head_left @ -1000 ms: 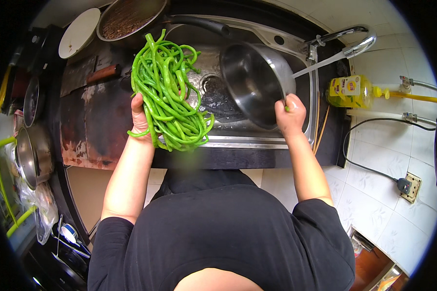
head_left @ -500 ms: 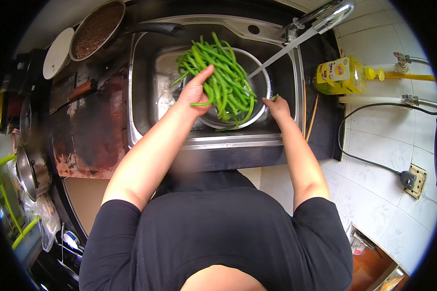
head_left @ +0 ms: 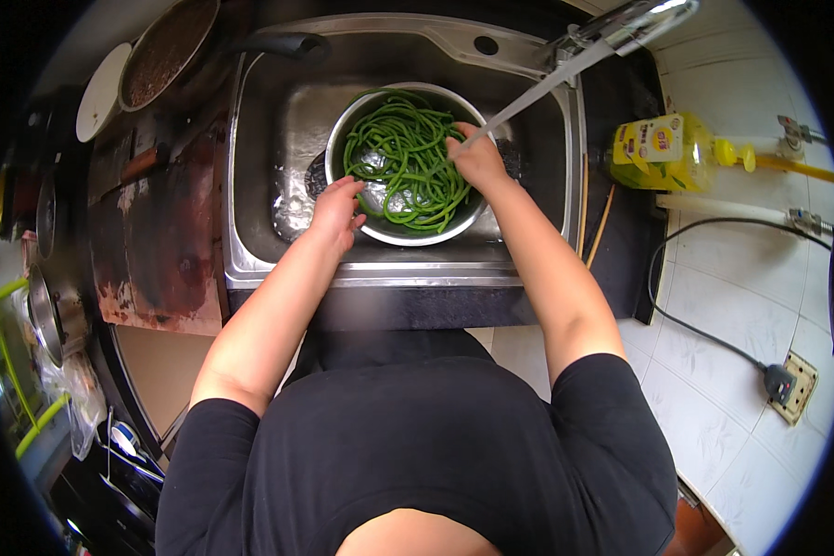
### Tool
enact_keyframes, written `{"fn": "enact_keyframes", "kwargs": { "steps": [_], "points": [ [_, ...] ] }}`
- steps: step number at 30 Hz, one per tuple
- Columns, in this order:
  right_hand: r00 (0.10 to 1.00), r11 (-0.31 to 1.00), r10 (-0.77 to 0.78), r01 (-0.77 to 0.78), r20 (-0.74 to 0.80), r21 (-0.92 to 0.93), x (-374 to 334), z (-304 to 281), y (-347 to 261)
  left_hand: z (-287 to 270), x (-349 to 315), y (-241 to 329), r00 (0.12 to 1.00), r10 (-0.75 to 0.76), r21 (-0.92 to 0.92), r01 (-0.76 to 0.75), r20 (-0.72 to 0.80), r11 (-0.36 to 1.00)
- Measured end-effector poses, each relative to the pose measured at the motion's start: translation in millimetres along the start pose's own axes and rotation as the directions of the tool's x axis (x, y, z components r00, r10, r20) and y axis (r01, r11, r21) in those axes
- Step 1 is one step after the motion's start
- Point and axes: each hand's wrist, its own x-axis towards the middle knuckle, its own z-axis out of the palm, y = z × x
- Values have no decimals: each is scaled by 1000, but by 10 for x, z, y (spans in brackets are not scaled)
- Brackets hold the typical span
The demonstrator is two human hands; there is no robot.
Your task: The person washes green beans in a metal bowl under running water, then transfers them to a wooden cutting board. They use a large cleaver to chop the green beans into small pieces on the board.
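Long green beans lie coiled in a round metal bowl inside the steel sink. Shiny metal shows between the beans. At the bowl's lower left rim is my left hand, its fingers loosely spread and nothing held in them. My right hand reaches over the right rim with its fingertips among the beans; the fingers look apart and seem to grip nothing. From the tap at the upper right, a stream of water slants down toward the bowl beside my right hand.
A dark-handled pan and a white round lid or plate sit left of the sink. Right of it are a yellow bottle, thin wooden sticks and a black cable plugged into a wall socket.
The beans that my left hand held up are now down in the bowl, and that hand has lowered to the rim. My right hand has moved up and left over the bowl, which sits further left.
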Motion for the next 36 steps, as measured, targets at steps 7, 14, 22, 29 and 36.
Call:
{"fn": "enact_keyframes", "kwargs": {
  "steps": [7,14,22,29,36],
  "points": [
    [887,883,407,-320,219,-344,196,557,-194,-229,-164,-8,963,251,189,-229,-102,955],
    [851,947,318,-268,418,-175,210,631,168,-402,5,-103,993,74,211,-93,98,973],
    [801,825,99,-398,590,402,-3,55,-78,-312,61,-131,935,-147,412,1,322,911],
    [967,906,-239,257,93,-337,106,310,-98,-348,173,-208,957,-61,471,-84,284,878],
    [953,775,-302,254,13,-578,80,956,-188,-344,162,-214,959,-14,466,-125,283,876]
  ]
}}
